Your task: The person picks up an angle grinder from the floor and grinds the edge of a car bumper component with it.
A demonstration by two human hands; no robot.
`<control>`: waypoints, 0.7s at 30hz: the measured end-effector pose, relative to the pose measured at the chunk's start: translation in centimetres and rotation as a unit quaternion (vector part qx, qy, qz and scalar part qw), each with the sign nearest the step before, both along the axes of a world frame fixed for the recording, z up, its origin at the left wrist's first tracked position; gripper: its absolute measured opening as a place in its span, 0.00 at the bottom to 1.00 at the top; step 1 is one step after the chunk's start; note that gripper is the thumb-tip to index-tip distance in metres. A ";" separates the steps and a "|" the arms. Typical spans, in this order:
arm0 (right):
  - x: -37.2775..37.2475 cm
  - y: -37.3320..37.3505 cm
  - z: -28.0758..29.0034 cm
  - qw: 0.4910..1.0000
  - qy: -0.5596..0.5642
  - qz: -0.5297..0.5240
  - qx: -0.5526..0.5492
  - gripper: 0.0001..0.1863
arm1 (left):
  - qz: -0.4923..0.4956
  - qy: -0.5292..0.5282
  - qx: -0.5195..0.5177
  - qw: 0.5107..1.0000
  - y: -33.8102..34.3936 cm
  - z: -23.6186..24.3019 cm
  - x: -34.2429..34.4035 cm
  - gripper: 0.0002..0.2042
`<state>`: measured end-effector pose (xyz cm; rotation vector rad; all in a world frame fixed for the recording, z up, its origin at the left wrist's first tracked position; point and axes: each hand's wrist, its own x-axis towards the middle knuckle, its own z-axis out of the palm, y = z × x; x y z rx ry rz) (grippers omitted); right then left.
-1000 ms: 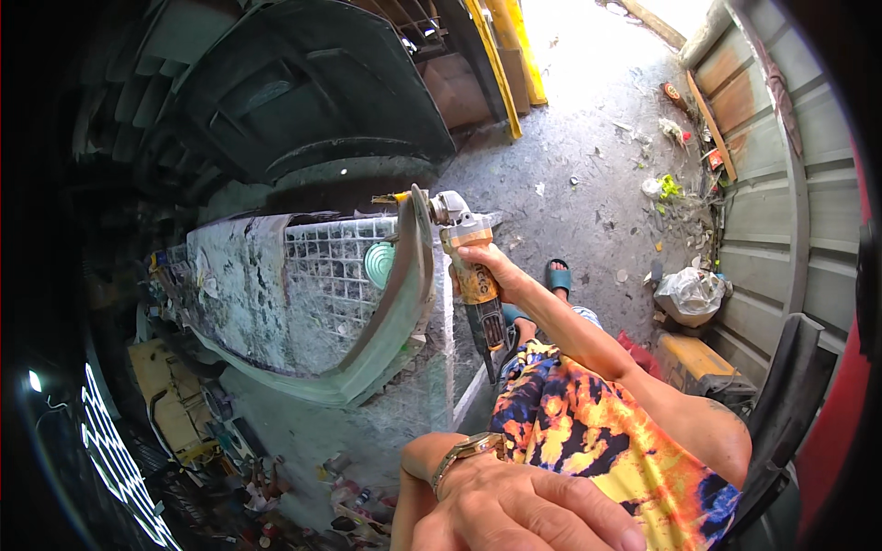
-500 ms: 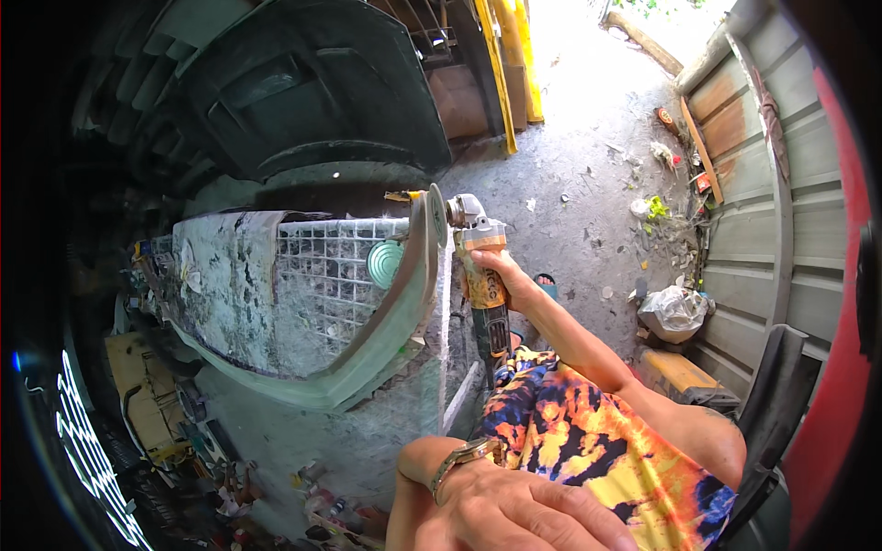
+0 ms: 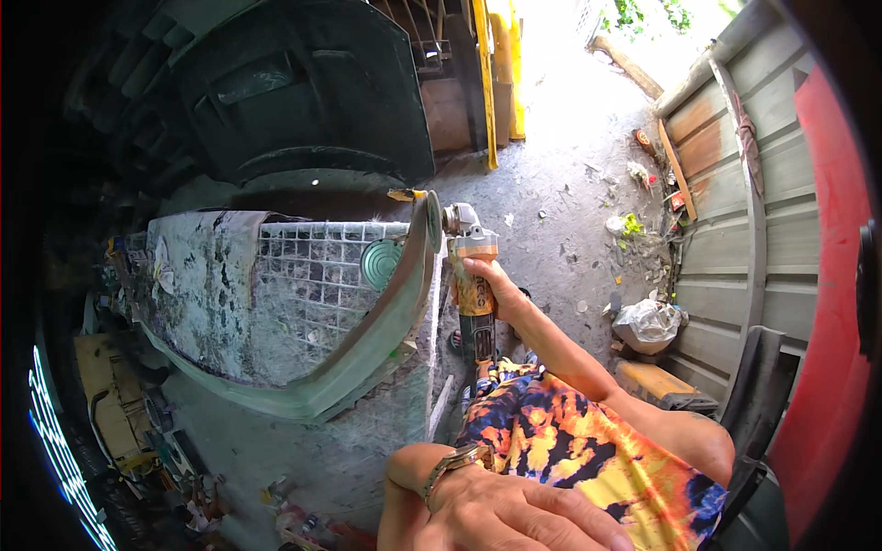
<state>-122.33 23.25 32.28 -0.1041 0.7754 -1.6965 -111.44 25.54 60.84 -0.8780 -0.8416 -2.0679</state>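
My right hand is wrapped around the yellow-and-black body of an angle grinder. The grinder's disc stands edge-up at the raised end of a long, curved, pale greenish panel; whether the two touch cannot be made out. That panel bows around the near side of a wire-mesh table. Close to the camera, at the lower edge, my left hand lies flat in front of my chest. A watch circles its wrist, its fingers are outstretched, and it holds nothing.
On the mesh lie a paint-stained sheet and a round green ridged lid. Behind stands a large dark car hood. A white plastic bag and scattered litter lie along the corrugated metal wall. A yellow-orange box sits nearby.
The view has shifted slightly, so most of the scene sits a little further left. The grinder stays at the panel's end in my right hand; my left hand keeps its pose.
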 end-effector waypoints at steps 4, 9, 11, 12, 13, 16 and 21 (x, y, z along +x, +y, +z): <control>-0.3 0.1 0.1 1.000 0.020 0.006 -0.009 0.23 | -0.003 0.007 0.000 1.000 -0.3 -0.1 0.4 0.21; -0.8 -0.2 0.3 0.999 0.022 -0.015 0.021 0.23 | -0.021 0.014 -0.001 1.000 -0.4 -0.5 0.9 0.21; -0.6 0.1 0.5 1.000 0.023 -0.007 0.018 0.23 | -0.015 0.014 0.001 1.000 -0.5 -0.3 1.0 0.21; -0.5 0.2 0.6 1.000 0.023 -0.001 0.014 0.24 | -0.010 0.012 0.003 1.000 -0.5 -0.2 1.0 0.21; -0.6 0.2 0.6 1.000 0.023 -0.001 0.014 0.24 | -0.008 0.010 0.005 1.000 -0.5 -0.1 1.0 0.21; -0.8 0.2 0.6 0.999 0.032 -0.014 0.024 0.25 | -0.003 0.007 0.009 1.000 -0.4 0.2 0.9 0.21; -0.7 0.5 0.0 0.999 0.020 -0.009 0.040 0.25 | 0.009 0.000 0.018 1.000 -0.2 0.2 1.1 0.20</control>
